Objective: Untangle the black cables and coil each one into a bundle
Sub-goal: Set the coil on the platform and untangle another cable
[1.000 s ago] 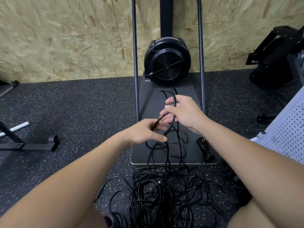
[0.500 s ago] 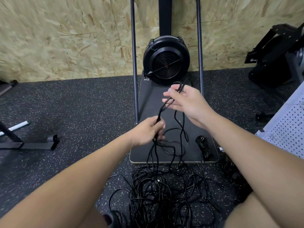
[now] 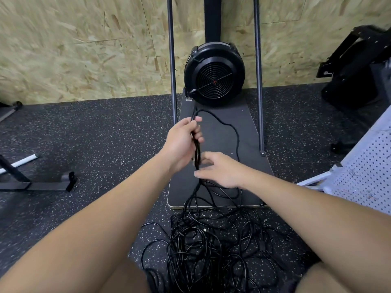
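Head view: centre of frame.
Left hand [image 3: 181, 142]: fingers curled round doubled cable [image 3: 229, 127].
Right hand [image 3: 220, 169]: pinches strands just below.
Tangle [image 3: 211, 242]: on floor, lower centre.

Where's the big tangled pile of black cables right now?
In the head view, the tangled pile of black cables lies on the speckled rubber floor at bottom centre, between the person's forearms, just in front of the flat black platform.
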Demonstrator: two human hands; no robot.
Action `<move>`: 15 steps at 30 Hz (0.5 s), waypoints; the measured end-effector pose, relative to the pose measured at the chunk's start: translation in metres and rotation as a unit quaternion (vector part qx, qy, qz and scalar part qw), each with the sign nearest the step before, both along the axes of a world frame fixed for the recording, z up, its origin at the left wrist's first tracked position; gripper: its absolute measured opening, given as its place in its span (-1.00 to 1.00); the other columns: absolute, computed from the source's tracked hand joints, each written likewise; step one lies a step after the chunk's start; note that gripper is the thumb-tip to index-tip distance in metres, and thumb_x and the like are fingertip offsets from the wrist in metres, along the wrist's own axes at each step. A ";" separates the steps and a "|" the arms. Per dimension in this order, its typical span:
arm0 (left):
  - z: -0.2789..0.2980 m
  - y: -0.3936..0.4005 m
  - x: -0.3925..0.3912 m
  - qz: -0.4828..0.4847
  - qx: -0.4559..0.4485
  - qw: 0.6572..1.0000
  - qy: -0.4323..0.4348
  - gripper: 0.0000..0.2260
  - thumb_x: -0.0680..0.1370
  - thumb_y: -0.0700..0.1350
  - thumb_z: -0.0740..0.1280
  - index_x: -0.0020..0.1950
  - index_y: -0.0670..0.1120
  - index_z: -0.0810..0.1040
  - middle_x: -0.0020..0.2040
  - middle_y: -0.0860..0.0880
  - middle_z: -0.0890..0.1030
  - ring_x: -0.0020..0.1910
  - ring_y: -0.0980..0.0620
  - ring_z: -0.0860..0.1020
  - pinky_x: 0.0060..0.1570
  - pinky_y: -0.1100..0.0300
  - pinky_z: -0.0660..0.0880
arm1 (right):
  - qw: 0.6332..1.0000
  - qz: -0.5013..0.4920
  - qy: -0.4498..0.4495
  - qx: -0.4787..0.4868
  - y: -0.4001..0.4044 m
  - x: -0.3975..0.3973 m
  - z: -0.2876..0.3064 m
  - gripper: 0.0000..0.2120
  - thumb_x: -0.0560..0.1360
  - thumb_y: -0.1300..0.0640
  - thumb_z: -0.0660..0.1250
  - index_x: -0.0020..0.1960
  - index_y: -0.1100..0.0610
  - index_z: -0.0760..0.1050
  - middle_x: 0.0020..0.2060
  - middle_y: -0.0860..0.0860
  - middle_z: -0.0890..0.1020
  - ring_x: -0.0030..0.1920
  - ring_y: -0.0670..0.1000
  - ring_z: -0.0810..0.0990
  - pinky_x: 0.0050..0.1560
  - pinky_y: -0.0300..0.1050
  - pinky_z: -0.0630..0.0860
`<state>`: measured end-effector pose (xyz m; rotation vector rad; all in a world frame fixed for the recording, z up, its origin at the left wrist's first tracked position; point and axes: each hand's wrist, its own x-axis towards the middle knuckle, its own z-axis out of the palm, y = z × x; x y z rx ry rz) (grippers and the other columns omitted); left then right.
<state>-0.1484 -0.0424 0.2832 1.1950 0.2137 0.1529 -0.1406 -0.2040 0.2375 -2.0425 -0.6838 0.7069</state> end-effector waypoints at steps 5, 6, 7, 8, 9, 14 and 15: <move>0.002 0.007 -0.002 -0.015 -0.026 1.000 0.006 -0.77 0.78 -0.24 0.18 0.32 -0.24 0.59 -0.17 -0.02 0.52 -0.24 0.04 0.49 -0.02 0.10 0.61 | 0.994 -0.022 -0.104 0.023 0.006 0.004 0.010 -0.87 0.67 0.15 0.43 -0.06 0.07 0.64 -0.12 -0.01 0.80 -0.07 -0.01 0.80 0.24 0.20 0.65; 0.002 0.008 -0.003 -0.027 -0.037 0.999 0.009 -0.76 0.79 -0.22 0.19 0.34 -0.24 0.59 -0.15 -0.03 0.55 -0.21 0.04 0.54 0.10 0.07 0.65 | 0.995 -0.018 -0.088 0.042 0.006 0.005 0.012 -0.87 0.68 0.19 0.42 -0.06 0.12 0.64 -0.13 0.03 0.80 -0.09 0.01 0.81 0.26 0.23 0.64; 0.001 0.009 -0.004 -0.035 -0.047 0.998 0.010 -0.77 0.79 -0.22 0.20 0.36 -0.25 0.58 -0.14 -0.04 0.57 -0.19 0.03 0.57 0.19 0.05 0.66 | 0.996 -0.011 -0.068 0.058 0.006 0.005 0.015 -0.88 0.68 0.22 0.41 -0.04 0.16 0.64 -0.12 0.06 0.80 -0.08 0.04 0.81 0.25 0.27 0.65; 0.000 0.011 -0.004 -0.038 -0.053 0.998 0.011 -0.77 0.79 -0.23 0.20 0.36 -0.25 0.57 -0.13 -0.04 0.57 -0.18 0.02 0.58 0.23 0.04 0.66 | 0.997 -0.003 -0.046 0.069 0.006 0.004 0.017 -0.88 0.69 0.24 0.39 -0.01 0.21 0.63 -0.11 0.10 0.79 -0.05 0.07 0.82 0.26 0.30 0.66; -0.001 0.014 -0.003 -0.036 -0.055 0.998 0.008 -0.78 0.78 -0.25 0.21 0.36 -0.26 0.55 -0.12 -0.05 0.56 -0.18 0.02 0.58 0.24 0.04 0.66 | 0.997 0.005 -0.024 0.075 0.006 0.002 0.018 -0.89 0.70 0.25 0.38 0.01 0.23 0.64 -0.09 0.12 0.80 -0.01 0.09 0.82 0.26 0.28 0.67; -0.007 0.026 -0.004 -0.008 -0.051 0.999 -0.003 -0.80 0.76 -0.29 0.24 0.35 -0.28 0.56 -0.09 -0.07 0.56 -0.14 0.01 0.57 0.18 0.07 0.65 | 0.994 0.059 -0.001 0.093 0.009 -0.007 0.021 -0.90 0.64 0.18 0.51 0.13 0.17 0.68 -0.04 0.09 0.79 -0.05 0.07 0.77 0.25 0.12 0.68; -0.008 0.028 -0.005 -0.008 -0.051 0.999 0.000 -0.79 0.77 -0.25 0.24 0.35 -0.29 0.56 -0.07 -0.10 0.58 -0.10 -0.03 0.61 0.19 0.04 0.64 | 0.994 0.049 -0.019 0.092 0.011 -0.006 0.022 -0.91 0.64 0.20 0.50 0.10 0.20 0.67 -0.06 0.12 0.79 -0.06 0.12 0.77 0.23 0.13 0.70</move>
